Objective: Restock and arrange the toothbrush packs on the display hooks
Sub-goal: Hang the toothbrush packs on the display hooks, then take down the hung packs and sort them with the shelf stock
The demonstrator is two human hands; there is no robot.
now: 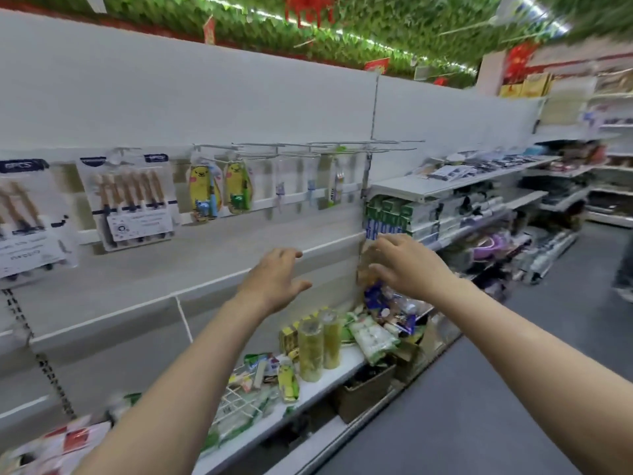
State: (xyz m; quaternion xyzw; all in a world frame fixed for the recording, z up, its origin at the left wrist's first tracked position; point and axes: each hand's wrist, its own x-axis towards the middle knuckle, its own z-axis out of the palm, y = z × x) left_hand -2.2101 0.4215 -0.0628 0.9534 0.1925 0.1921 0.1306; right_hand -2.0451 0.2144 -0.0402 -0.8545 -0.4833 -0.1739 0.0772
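Note:
Toothbrush packs hang in a row on the white back panel: two large multi-brush packs [133, 200] at the left, two yellow children's packs [219, 190] in the middle, and several slim clear packs [310, 185] under the wire hooks [342, 147]. Below them, my left hand [274, 279] is open with fingers spread, holding nothing. My right hand [400, 265] is curled around a blurred clear pack [363, 269] with brownish contents, held near the panel's right edge. More loose packs [375, 296] lie piled just beneath that hand.
A low white shelf [318, 389] carries two tall clear tubes [320, 344], green-and-white packets and small packs. A brown box [363, 392] sits under it. Stocked shelves [462, 186] run to the right. A grey aisle floor lies at the right, with a person's leg [625, 269] at its edge.

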